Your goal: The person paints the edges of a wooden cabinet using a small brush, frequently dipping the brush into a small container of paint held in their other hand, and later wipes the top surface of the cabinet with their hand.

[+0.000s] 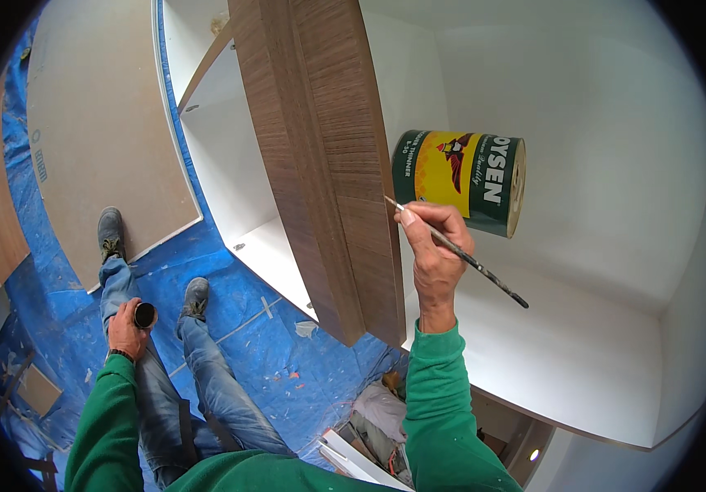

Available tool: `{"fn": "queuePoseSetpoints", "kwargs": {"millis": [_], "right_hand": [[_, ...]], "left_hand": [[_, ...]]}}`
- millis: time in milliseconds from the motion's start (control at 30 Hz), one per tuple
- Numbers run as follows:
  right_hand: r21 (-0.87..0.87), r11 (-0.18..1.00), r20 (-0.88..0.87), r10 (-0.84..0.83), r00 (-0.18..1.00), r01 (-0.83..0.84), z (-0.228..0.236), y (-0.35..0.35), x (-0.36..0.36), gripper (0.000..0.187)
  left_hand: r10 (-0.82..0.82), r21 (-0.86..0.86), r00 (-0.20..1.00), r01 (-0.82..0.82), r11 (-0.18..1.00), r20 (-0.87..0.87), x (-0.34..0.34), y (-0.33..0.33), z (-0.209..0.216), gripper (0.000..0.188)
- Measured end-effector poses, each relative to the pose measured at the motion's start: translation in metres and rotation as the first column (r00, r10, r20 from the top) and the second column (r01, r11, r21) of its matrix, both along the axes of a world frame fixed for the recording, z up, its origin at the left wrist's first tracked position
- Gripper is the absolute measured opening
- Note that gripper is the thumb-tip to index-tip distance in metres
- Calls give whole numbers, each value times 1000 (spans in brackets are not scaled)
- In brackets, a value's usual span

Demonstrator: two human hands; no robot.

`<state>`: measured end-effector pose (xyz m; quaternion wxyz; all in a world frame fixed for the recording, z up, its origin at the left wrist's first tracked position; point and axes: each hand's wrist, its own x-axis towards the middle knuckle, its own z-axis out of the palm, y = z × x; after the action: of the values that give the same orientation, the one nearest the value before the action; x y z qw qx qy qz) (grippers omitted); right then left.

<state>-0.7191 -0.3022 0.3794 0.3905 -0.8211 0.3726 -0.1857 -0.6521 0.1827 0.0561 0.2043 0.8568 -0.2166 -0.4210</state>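
Note:
Between the thumb and fingers of my right hand (437, 250) is a thin paintbrush (486, 273) with a dark, stained handle. Its tip meets the right edge of the brown wood-grain panel (361, 164). My left hand (128, 330) is low at the left, wrapped round a small cup (145, 315) with a dark inside; what it contains I cannot make out. Just behind my right hand a green and yellow paint thinner can (459, 176) lies on its side or looks tilted inside the white cabinet (566, 344).
Left of the panel are white cabinet compartments (234, 156) with hinges. A large tan board (98, 107) lies on the blue tarp (230, 303), with one of my shoes on it. Cloths (379, 410) and other clutter sit below the cabinet. A brown wood board (0, 189) lies far left.

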Motion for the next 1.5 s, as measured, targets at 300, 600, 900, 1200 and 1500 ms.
{"fn": "queuePoseSetpoints", "kwargs": {"millis": [300, 600, 900, 1200, 1500], "right_hand": [[-57, 998, -77, 19, 997, -23, -1, -2, 7, 10], [-14, 1000, -7, 18, 1000, -18, 3, 0, -6, 9], [-25, 999, -110, 23, 994, -26, 3, 0, -20, 10], [8, 1000, -41, 29, 999, -29, 5, 2, -16, 9], [8, 1000, -125, -21, 992, 22, 9, 7, -45, 8]], "left_hand": [[-2, 42, 999, 4, 999, -32, 4, -4, 8, 65], [-7, 31, 1000, 7, 999, -16, 2, -5, 6, 64], [-2, 37, 999, 3, 999, -33, 2, -3, 4, 65], [-12, 11, 1000, 13, 1000, -16, 2, -5, 4, 68], [-13, 34, 999, 14, 999, -29, 1, -3, 1, 66]]}}
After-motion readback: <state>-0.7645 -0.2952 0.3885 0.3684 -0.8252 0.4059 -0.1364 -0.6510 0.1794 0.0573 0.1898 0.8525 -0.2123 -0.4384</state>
